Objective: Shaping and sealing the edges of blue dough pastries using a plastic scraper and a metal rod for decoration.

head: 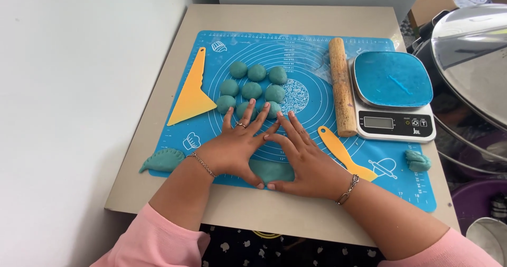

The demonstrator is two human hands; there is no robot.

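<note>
Head view: pressing a flat piece of teal dough (270, 170) against the blue silicone baking mat (317, 95), near its front edge, framed between thumbs and forefingers. Left hand (235, 148) and right hand (303, 156) lying flat, fingers spread apart, index tips touching, gripping nothing. Crowding the teal dough balls (252, 87) just beyond the fingertips; risking squashing them if sliding forward. Lying close by the right wrist, a yellow plastic spatula (343, 153); likely getting knocked. Resting further out: wooden rolling pin (342, 87), yellow plastic scraper (191, 94), kitchen scale (393, 95).
</note>
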